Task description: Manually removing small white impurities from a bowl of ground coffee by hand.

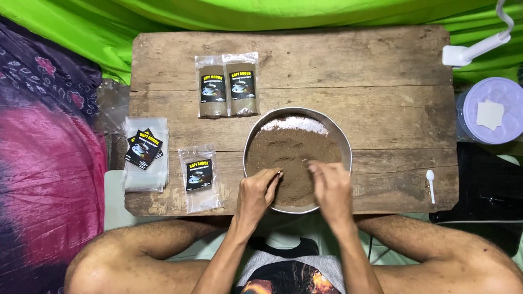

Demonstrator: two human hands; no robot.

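Note:
A round metal bowl (342, 142) of brown powder sits on a worn wooden board (348, 65). Both my hands reach over the bowl's near rim. My left hand (257, 195) is curled, with a small shiny thing pinched at its fingertips just above the powder; I cannot make out what it is. My right hand (331, 188) is beside it, fingers bent down with the tips touching the powder and nothing visible in it.
Two filled pouches (227, 86) with dark labels lie behind the bowl. An empty labelled pouch (199, 177) and a stack of empty pouches (145, 154) lie to the left. A white spoon (431, 185) lies at the right, and a lidded purple tub (490, 111) stands beyond the board.

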